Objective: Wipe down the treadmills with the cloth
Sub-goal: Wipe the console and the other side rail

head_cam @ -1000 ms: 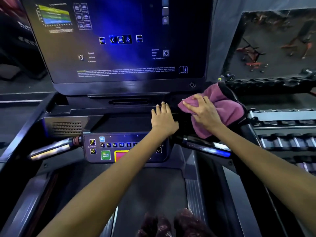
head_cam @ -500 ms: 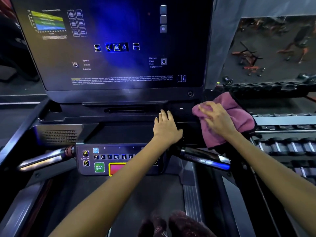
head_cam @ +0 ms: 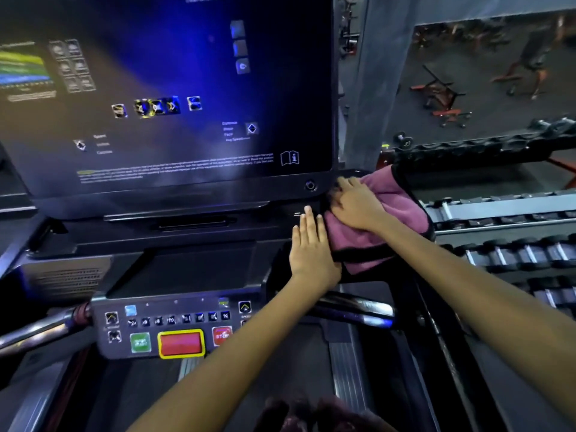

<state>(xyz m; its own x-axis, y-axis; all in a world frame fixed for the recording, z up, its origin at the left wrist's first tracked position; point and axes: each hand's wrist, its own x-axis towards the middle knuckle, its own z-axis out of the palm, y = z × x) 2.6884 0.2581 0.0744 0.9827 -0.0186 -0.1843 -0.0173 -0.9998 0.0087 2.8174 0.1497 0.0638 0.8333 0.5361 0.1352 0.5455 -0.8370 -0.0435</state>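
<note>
A pink cloth [head_cam: 392, 210] lies bunched on the right end of the treadmill console [head_cam: 193, 263], just below the lower right corner of the big dark screen [head_cam: 174, 98]. My right hand [head_cam: 358, 204] presses flat on the cloth with its fingers spread toward the screen's corner. My left hand [head_cam: 310, 244] rests flat on the console beside the cloth, fingers straight and pointing away from me. It touches the cloth's left edge.
A button panel [head_cam: 174, 328] with green, red and stop keys sits below the console. Metal handlebars stick out at left [head_cam: 40, 332] and right [head_cam: 358, 310]. The belt [head_cam: 149, 397] runs underneath. Dumbbell racks [head_cam: 511, 244] stand close on the right.
My right hand has pushed the cloth left and up toward the screen's lower right corner. My left hand stays flat on the console. The camera has moved closer.
</note>
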